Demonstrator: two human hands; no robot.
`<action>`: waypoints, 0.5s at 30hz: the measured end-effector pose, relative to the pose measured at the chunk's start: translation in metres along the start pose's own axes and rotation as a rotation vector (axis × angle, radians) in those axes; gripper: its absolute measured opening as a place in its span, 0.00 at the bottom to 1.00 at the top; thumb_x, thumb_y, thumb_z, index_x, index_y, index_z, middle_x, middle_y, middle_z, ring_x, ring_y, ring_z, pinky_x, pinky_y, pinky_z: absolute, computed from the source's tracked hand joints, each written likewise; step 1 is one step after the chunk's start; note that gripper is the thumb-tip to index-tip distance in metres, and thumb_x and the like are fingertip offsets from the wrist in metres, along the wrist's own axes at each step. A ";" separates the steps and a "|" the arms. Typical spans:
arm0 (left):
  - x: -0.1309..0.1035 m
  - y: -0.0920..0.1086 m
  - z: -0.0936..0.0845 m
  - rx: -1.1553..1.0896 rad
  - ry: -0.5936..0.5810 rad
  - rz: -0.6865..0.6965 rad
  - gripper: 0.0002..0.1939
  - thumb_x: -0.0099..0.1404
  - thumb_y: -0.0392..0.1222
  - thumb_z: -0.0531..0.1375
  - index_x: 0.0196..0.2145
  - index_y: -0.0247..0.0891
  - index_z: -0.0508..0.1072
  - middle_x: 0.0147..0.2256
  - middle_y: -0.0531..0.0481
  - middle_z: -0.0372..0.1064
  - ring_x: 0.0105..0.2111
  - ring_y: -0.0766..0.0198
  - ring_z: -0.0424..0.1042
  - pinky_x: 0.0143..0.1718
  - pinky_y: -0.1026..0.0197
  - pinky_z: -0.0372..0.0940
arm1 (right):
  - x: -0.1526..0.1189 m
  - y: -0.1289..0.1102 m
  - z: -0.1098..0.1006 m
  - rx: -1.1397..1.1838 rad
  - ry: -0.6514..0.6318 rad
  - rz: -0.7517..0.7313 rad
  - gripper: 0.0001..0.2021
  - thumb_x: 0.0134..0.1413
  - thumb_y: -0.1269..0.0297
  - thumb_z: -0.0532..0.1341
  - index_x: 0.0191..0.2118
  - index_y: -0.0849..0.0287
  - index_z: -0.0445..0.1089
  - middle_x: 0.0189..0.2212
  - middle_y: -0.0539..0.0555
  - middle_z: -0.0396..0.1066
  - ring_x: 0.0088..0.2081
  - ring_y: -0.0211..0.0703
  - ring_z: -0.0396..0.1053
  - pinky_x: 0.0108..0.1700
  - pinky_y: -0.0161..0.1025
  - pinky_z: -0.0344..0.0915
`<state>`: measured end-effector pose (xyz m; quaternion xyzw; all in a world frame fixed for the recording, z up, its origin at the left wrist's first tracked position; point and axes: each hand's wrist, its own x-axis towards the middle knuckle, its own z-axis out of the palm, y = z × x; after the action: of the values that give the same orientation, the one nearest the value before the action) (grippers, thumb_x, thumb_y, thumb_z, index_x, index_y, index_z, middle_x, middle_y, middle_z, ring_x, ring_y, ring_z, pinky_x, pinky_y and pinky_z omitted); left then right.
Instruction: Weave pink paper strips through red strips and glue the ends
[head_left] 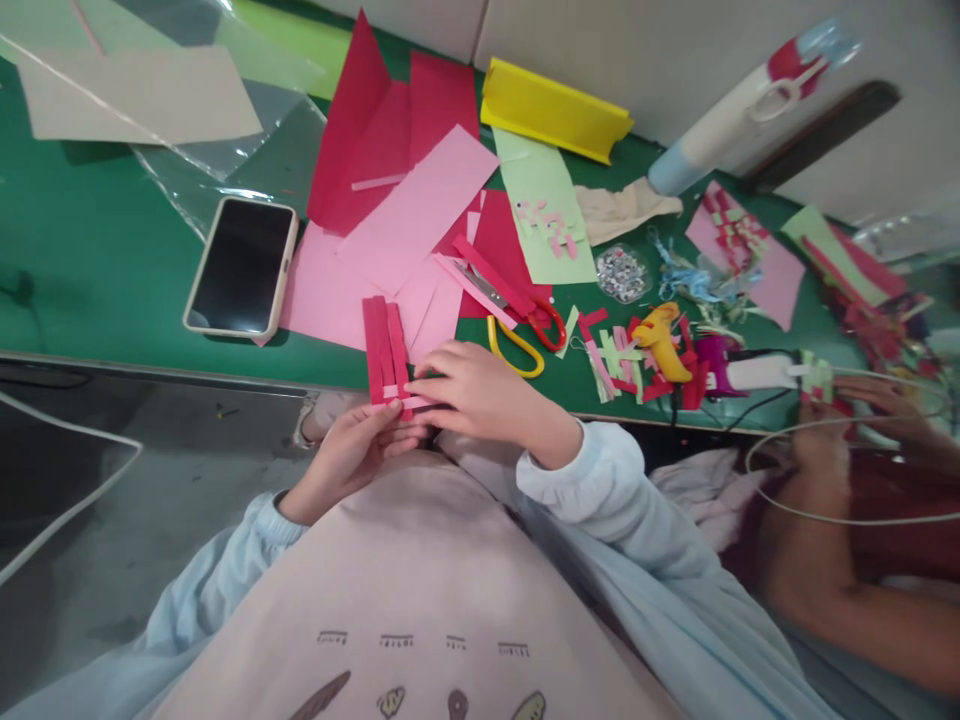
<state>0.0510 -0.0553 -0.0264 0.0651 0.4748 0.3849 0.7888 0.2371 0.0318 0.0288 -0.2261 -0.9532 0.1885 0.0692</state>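
Observation:
Near the table's front edge, my left hand point(367, 440) holds the lower end of several red paper strips point(385, 340), its thumb pressed on them. A pink strip point(411, 402) crosses the red ones in a weave. The fingers of my right hand point(480, 395) close on the right end of that pink strip; the fingertips partly hide it. Just beyond my right hand lie scissors point(517, 315) with one red and one yellow handle loop, beside red and pink paper pieces. Pink paper sheets point(405, 225) spread behind the red strips.
A phone point(241, 265) lies at the left. Further right are a yellow folded piece point(555, 110), a dish of small beads point(621, 273), a yellow glue gun point(664, 340) and a bottle point(739, 115). A co-worker's hands point(832, 420) work at the right, near a white cable point(862, 520).

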 end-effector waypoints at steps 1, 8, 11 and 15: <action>-0.001 0.000 0.000 -0.006 -0.002 -0.004 0.06 0.62 0.38 0.66 0.32 0.32 0.78 0.28 0.45 0.78 0.26 0.66 0.77 0.29 0.69 0.73 | -0.004 -0.003 0.004 -0.026 0.016 -0.028 0.13 0.63 0.61 0.60 0.47 0.62 0.74 0.44 0.61 0.73 0.46 0.50 0.66 0.48 0.46 0.61; -0.004 -0.002 0.002 0.005 -0.022 0.022 0.07 0.60 0.40 0.68 0.34 0.33 0.77 0.29 0.49 0.75 0.28 0.66 0.75 0.26 0.65 0.74 | -0.016 -0.009 0.025 -0.046 0.170 -0.014 0.13 0.65 0.57 0.58 0.45 0.60 0.74 0.42 0.59 0.74 0.45 0.49 0.67 0.46 0.47 0.60; -0.004 -0.003 0.001 0.019 -0.023 0.017 0.08 0.59 0.41 0.69 0.34 0.33 0.78 0.31 0.48 0.76 0.30 0.64 0.76 0.25 0.65 0.74 | -0.015 -0.009 0.029 -0.027 0.204 0.013 0.11 0.66 0.60 0.57 0.42 0.58 0.75 0.40 0.57 0.75 0.43 0.47 0.67 0.47 0.46 0.60; -0.004 -0.002 0.001 0.023 -0.039 -0.017 0.09 0.59 0.41 0.69 0.34 0.32 0.79 0.33 0.46 0.76 0.32 0.62 0.77 0.26 0.64 0.74 | -0.013 -0.009 0.029 -0.066 0.219 0.006 0.13 0.68 0.61 0.54 0.40 0.58 0.75 0.38 0.56 0.75 0.42 0.46 0.66 0.45 0.45 0.59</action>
<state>0.0521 -0.0593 -0.0236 0.0775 0.4643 0.3716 0.8002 0.2386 0.0084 0.0047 -0.2501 -0.9450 0.1315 0.1648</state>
